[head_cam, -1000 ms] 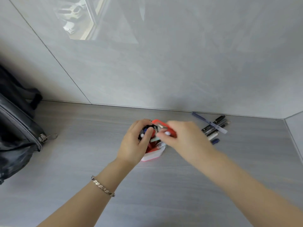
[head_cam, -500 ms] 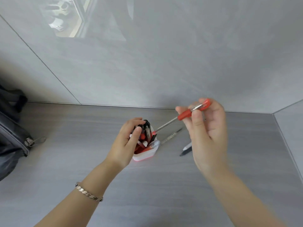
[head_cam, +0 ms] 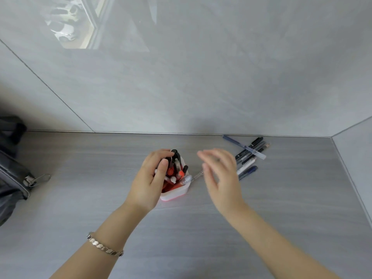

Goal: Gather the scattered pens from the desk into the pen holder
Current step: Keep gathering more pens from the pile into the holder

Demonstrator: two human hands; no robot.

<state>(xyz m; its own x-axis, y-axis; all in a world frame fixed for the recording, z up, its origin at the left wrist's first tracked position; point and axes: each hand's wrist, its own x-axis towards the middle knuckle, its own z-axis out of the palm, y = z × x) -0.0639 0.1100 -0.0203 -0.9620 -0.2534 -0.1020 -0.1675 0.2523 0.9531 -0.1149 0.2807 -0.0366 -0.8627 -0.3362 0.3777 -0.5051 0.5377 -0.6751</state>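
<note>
Standing on the grey wood-grain desk (head_cam: 100,198), the pen holder (head_cam: 177,191) is a small, roughly square cup with a white outer wall and a red inner lining. It sits near the middle of the desk, well short of the glossy grey wall panels (head_cam: 201,87). It is packed with upright pens (head_cam: 176,168): black caps, red caps and white clicker tops crowd its mouth.

The left hand (head_cam: 151,182) wraps the holder's left side, with fingers curled round the back and the thumb pressed against the pen tops. A metal link bracelet (head_cam: 104,247) circles that wrist.

The right hand (head_cam: 221,178) hovers just to the right of the holder, motion-blurred, with fingers spread and nothing in its grasp.

One thin pen (head_cam: 198,175) lies flat between the holder and the right hand. A loose pile of pens (head_cam: 249,156) lies further right, near the wall: black, grey and dark blue barrels side by side, with a long translucent blue pen crossing over them.

A black bag (head_cam: 12,178) with a metal zip pull rests at the desk's left edge.
</note>
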